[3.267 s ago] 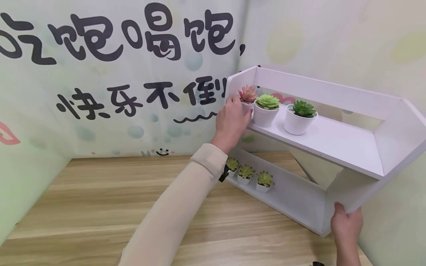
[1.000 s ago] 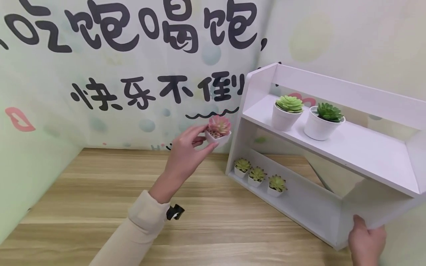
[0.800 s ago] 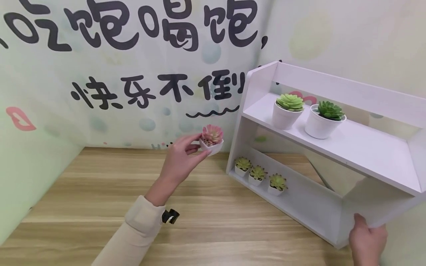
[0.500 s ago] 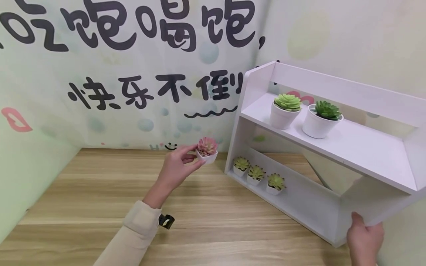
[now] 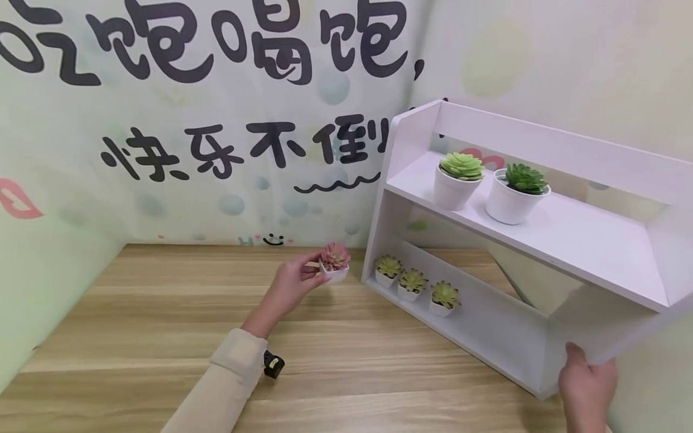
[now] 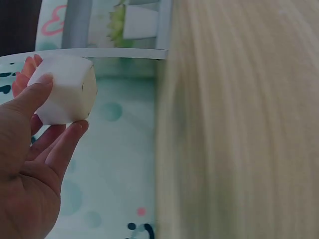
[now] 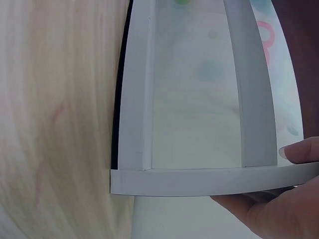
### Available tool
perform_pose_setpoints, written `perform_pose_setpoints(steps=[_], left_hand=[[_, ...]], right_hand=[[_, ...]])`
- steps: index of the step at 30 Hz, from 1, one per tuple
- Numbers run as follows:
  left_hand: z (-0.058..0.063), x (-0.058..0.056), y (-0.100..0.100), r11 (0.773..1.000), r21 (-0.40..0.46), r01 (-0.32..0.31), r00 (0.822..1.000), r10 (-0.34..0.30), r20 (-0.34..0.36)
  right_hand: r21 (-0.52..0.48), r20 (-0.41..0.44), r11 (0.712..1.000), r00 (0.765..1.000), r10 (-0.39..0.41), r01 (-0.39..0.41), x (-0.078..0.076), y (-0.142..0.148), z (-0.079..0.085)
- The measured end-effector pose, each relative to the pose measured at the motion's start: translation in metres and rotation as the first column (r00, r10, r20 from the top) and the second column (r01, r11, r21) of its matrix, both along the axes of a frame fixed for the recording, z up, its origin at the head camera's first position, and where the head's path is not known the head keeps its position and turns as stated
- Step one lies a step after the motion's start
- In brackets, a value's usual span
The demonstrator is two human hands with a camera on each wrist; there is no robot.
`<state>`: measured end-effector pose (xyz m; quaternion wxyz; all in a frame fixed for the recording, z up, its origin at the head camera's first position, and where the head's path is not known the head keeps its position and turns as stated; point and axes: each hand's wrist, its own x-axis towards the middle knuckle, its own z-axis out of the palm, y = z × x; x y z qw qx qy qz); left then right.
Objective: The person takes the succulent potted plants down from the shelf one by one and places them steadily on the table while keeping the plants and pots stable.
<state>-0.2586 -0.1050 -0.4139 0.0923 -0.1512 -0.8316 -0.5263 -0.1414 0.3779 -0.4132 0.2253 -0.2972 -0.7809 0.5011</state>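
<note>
1. One pink potted succulent [image 5: 334,258], the left hand [image 5: 289,285] pinching it above the table [image 5: 184,337].
2. One white shelf [image 5: 547,144], gripped by the right hand [image 5: 587,382].
3. Two round-potted succulents [image 5: 457,183], upper tier [image 5: 585,231].
4. Three square-potted succulents [image 5: 412,284], lower tier [image 5: 492,334].

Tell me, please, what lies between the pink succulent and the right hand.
Between the pink succulent and right hand, the head view shows a strip of tabletop, the rack's left panel, three small green succulents, bare lower shelf and the right panel.

A wood-grain tabletop [image 5: 162,337] before a pale wall covering [image 5: 184,210] with black lettering [image 5: 271,127]
</note>
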Motion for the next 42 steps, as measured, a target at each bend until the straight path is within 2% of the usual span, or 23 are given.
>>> perform_pose_setpoints(steps=[4,12,16,29,37,42], left_hand=[[-0.013,-0.003,0.000,0.999,-0.035,0.015,0.999,-0.014,0.036],[-0.031,-0.009,0.005,0.992,-0.043,0.117,0.992,-0.115,0.048],[-0.037,-0.011,0.007,0.988,-0.044,0.149,0.987,-0.145,0.071],[-0.045,-0.015,0.010,0.974,-0.061,0.216,0.967,-0.205,0.154],[-0.049,-0.021,0.006,0.968,-0.061,0.242,0.961,-0.231,0.152],[-0.050,-0.022,0.003,0.965,-0.093,0.246,0.963,-0.233,0.133]], right_hand=[[0.012,0.000,1.000,1.000,0.005,-0.005,-0.002,-0.002,-0.001],[0.030,-0.006,1.000,1.000,-0.003,0.003,-0.003,-0.001,-0.001],[0.022,-0.003,1.000,1.000,-0.007,0.007,-0.003,0.000,-0.002],[0.013,-0.013,1.000,1.000,-0.011,0.012,-0.002,0.000,-0.003],[0.025,-0.018,1.000,1.000,-0.013,0.013,-0.002,0.000,-0.002],[0.015,-0.010,1.000,1.000,-0.010,0.010,-0.001,-0.001,0.000]])
